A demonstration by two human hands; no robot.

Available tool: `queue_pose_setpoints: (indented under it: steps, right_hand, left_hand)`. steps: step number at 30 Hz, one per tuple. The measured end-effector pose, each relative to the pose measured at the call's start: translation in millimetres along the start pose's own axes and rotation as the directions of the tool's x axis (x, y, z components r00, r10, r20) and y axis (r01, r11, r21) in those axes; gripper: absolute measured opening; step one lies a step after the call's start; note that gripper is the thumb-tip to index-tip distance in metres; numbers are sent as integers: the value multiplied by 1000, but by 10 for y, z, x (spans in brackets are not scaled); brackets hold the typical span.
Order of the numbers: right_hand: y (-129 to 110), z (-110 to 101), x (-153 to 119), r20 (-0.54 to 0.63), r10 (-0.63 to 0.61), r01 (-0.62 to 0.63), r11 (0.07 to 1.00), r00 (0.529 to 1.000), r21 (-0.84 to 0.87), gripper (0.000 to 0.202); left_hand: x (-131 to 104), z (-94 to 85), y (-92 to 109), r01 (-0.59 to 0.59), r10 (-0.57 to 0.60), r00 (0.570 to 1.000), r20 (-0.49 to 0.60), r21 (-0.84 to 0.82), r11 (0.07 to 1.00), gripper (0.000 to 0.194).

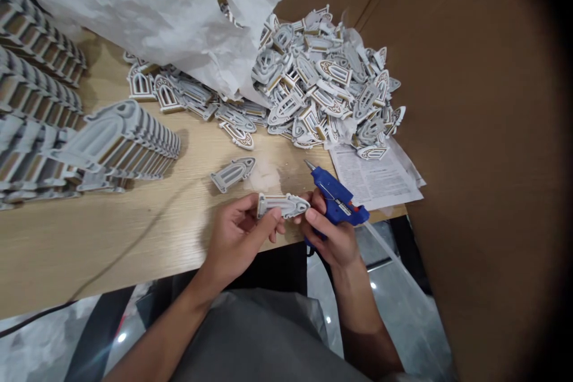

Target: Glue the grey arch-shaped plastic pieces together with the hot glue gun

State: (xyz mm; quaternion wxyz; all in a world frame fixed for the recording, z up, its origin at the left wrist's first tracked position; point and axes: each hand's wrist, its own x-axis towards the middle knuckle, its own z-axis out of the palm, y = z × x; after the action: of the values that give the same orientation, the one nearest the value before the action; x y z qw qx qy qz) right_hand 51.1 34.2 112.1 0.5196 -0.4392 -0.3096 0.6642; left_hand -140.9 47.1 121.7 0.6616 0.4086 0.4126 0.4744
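Observation:
Over the table's front edge, my left hand (239,242) grips a small white arched-window piece (282,206) between thumb and fingers. The fingertips of my right hand (333,236) touch its pointed end. That same hand is wrapped round a blue glue gun (333,191), whose nozzle points up and left. A clear glue stick (394,253) trails from the gun's back. A similar loose window piece (233,174) lies on the table just beyond my left hand, beside a whitish patch (264,176).
A large heap of white and gold window pieces (326,83) fills the back right, partly on printed paper (380,176). Crumpled white wrapping (170,12) covers the back. Stacked pieces (129,137) stand at left. A brown panel (483,131) rises at right.

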Motion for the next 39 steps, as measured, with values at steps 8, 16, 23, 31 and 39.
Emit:
queue_pose_setpoints:
  steps: [8,16,23,31,39]
  right_hand:
    - [9,16,21,-31,-27,28,1000,999,10,44]
    - [9,-17,37,15,-25,25,999,1000,25,46]
    - [-10,0,64,48,-65,63,997,997,51,39]
    - [-2,8,88,6,-78,77,995,997,60,37]
    - [18,-20,26,52,-122,120,992,991,43,40]
  left_hand:
    - [-110,-29,-95,-247,258,966,-19,232,941,43]
    - [-184,-124,91,-502,526,818,234,738,451,31]
    - [-194,-89,96,-510,560,793,238,763,398,31]
    - [-218,-129,170,-481,539,811,227,783,394,34]
    - [-236,-133,220,-263,274,958,87,650,713,23]
